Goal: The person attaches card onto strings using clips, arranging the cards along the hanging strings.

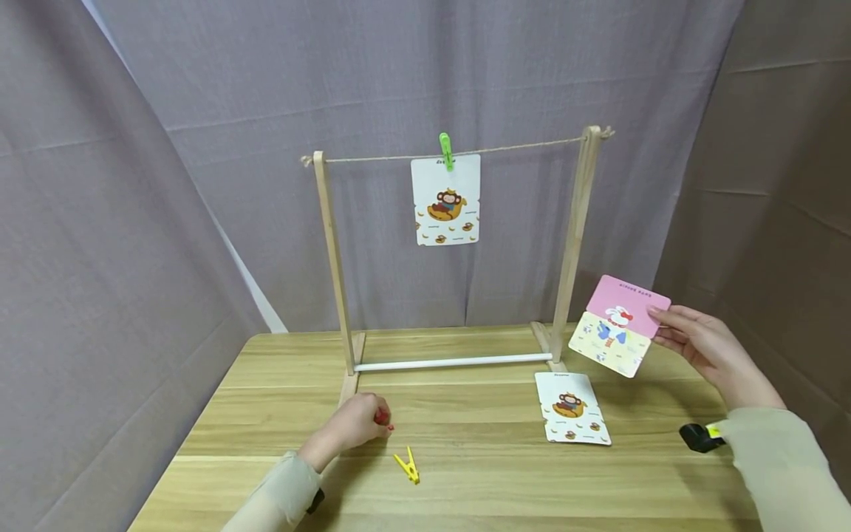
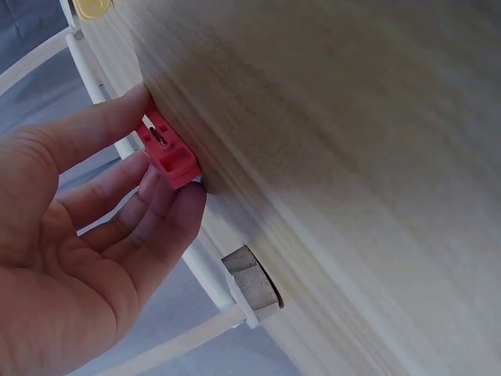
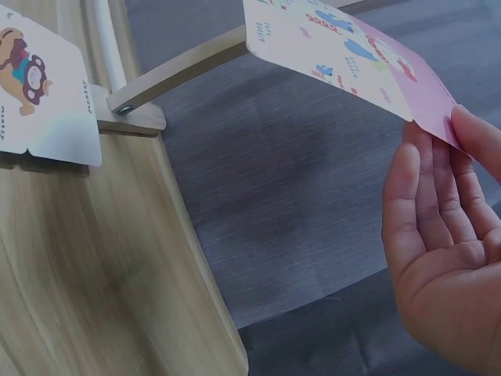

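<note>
Head view: right of the wooden rack, the right hand pinches the rabbit card by its right edge, thumb against fingers; at near left, the left hand curls round a red clothespin. Held by one edge, the card could tilt or slip — a loosened thumb would do it. A bumped rope might twist the hanging monkey card — one green clothespin holds it.
</note>
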Action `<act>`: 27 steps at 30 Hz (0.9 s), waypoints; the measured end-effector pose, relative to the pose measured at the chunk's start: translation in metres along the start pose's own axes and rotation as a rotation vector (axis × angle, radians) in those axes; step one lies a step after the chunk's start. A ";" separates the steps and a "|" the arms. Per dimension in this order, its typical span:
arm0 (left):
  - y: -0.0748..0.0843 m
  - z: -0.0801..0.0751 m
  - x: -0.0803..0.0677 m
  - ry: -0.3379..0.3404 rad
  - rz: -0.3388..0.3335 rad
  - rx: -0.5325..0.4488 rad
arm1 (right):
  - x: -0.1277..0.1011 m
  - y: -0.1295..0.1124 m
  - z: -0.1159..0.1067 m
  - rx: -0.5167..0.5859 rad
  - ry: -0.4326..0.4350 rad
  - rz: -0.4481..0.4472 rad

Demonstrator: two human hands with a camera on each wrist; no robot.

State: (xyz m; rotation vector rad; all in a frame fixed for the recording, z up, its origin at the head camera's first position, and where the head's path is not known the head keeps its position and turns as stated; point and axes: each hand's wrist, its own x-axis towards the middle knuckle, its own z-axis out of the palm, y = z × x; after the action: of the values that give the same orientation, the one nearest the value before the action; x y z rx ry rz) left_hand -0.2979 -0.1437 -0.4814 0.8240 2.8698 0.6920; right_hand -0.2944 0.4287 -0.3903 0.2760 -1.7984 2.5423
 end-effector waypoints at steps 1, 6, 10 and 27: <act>0.000 0.000 0.000 -0.001 0.001 -0.001 | 0.000 0.000 0.000 0.002 0.001 -0.001; -0.001 -0.003 -0.001 -0.011 0.003 -0.009 | 0.000 -0.003 0.002 0.000 0.012 0.003; -0.003 -0.005 -0.001 -0.015 0.015 -0.040 | 0.001 -0.006 0.005 -0.003 0.008 -0.002; -0.003 -0.034 0.008 0.046 0.054 -0.084 | 0.004 -0.015 0.015 0.016 0.001 -0.036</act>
State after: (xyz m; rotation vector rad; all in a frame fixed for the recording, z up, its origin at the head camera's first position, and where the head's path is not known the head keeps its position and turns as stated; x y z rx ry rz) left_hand -0.3129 -0.1558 -0.4518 0.8886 2.8453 0.8421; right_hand -0.2944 0.4195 -0.3714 0.3053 -1.7573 2.5329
